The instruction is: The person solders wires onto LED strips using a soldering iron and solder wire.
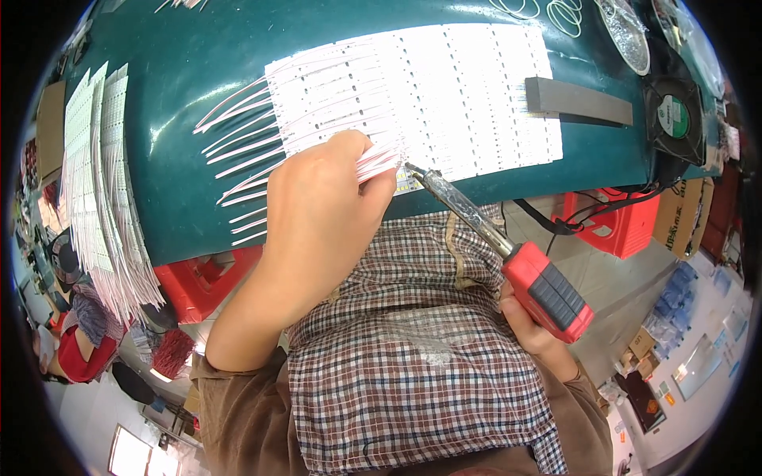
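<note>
A white sheet of LED circuit boards (484,103) lies on the green table. Thin white-and-pink wires (238,168) run out from its left part over the tabletop. My left hand (325,186) is closed on a small bundle of these wires (378,161) above the near part of the sheet. My right hand (528,321) grips the red-and-black handle of a soldering iron (476,218). The iron's tip is beside the ends of the held wires, at the sheet; whether it touches them I cannot tell. The fingers of my right hand are partly hidden behind the handle.
A grey metal bar (579,101) lies across the sheet's right edge. Beyond it stands a black fan (673,119). Wired board strips (99,174) hang over the table's left end. Coiled wire (564,16) lies at the far edge. Red stools (611,222) stand below the table.
</note>
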Demonstrator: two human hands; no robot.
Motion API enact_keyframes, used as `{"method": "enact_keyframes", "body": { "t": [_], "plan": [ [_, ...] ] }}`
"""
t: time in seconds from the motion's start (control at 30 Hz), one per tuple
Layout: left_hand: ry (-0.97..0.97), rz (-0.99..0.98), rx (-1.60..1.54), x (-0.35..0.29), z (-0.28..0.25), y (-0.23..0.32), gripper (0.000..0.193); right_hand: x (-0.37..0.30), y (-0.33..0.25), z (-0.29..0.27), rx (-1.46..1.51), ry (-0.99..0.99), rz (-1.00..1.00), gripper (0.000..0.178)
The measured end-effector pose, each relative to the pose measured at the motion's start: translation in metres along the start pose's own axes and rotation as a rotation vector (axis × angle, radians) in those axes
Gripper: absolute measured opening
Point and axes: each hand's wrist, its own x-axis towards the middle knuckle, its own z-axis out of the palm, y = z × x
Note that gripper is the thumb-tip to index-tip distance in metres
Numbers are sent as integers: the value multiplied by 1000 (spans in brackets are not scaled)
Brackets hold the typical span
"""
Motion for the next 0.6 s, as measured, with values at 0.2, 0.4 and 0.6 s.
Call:
{"method": "enact_keyframes", "body": {
  "t": [0.2, 0.4, 0.6],
  "plan": [
    [26, 19, -7, 3, -1, 2, 30, -8, 2, -7, -55, 41, 20, 19],
    [-117, -63, -17, 3, -7, 2, 12, 16, -15, 0, -106, 101, -100, 22],
    [-105, -261, 3, -1, -23, -13, 13, 14, -7, 15, -5, 212, -170, 22]
  ]
}}
